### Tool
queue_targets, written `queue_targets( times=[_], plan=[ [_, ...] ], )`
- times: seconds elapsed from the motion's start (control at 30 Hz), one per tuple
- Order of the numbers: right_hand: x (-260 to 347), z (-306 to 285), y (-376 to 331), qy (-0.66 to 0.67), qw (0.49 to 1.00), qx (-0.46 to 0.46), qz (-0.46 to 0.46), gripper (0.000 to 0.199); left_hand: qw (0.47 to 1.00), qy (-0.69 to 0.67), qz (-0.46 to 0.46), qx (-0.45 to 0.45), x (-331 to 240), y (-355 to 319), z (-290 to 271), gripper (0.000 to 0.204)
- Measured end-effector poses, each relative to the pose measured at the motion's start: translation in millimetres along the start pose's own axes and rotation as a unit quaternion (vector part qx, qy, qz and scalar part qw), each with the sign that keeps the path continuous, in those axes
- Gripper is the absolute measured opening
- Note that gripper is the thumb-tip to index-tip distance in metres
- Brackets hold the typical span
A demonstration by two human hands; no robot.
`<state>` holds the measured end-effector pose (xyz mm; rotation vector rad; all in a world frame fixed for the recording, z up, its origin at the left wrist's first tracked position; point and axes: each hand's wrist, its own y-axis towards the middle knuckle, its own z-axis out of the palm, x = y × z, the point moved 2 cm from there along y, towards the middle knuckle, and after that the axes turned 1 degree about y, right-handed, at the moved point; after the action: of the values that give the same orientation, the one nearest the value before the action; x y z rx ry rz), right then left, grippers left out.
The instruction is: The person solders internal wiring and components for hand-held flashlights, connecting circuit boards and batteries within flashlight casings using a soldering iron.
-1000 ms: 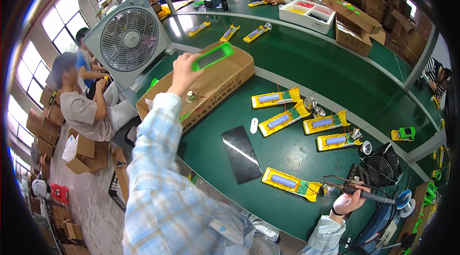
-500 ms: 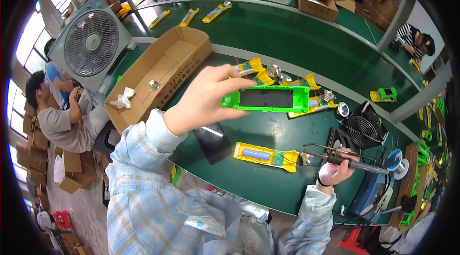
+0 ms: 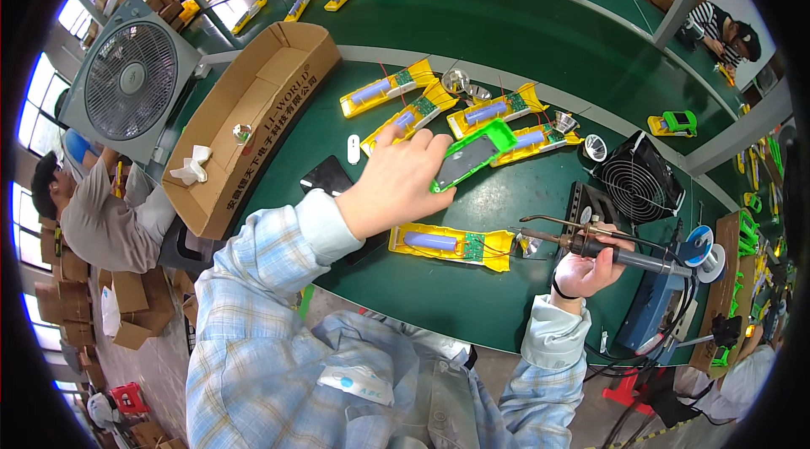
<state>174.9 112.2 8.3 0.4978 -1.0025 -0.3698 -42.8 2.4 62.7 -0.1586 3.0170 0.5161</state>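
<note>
The green cover (image 3: 474,154) is held above the green bench (image 3: 472,289), its near end hidden under the left hand (image 3: 398,183), whose fingers clamp it. The right hand (image 3: 585,267) is closed round a soldering iron (image 3: 591,245). One yellow body (image 3: 451,244) lies between the hands; four more (image 3: 460,116) lie beyond the cover, one partly covered by it. Nearby: three reflectors (image 3: 595,147), a black fan (image 3: 645,181), a cardboard box (image 3: 253,116).

A cardboard box (image 3: 253,111) lies left of the battery trays (image 3: 456,111); a fan (image 3: 131,78) stands behind it.
</note>
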Motion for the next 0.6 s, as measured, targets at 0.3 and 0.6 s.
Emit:
queue_targets(
  times=[0.3,0.6],
  plan=[
    [-5.4,-2.9,0.2,0.007,1.0,0.018,0.003,0.025,0.97,0.071,0.23,0.009,11.1,42.9,-7.2,0.046],
    [-5.4,-3.6,2.0,-0.003,1.0,0.018,0.003,0.027,0.883,0.081,0.458,0.061,17.4,57.1,17.8,0.018]
  ],
)
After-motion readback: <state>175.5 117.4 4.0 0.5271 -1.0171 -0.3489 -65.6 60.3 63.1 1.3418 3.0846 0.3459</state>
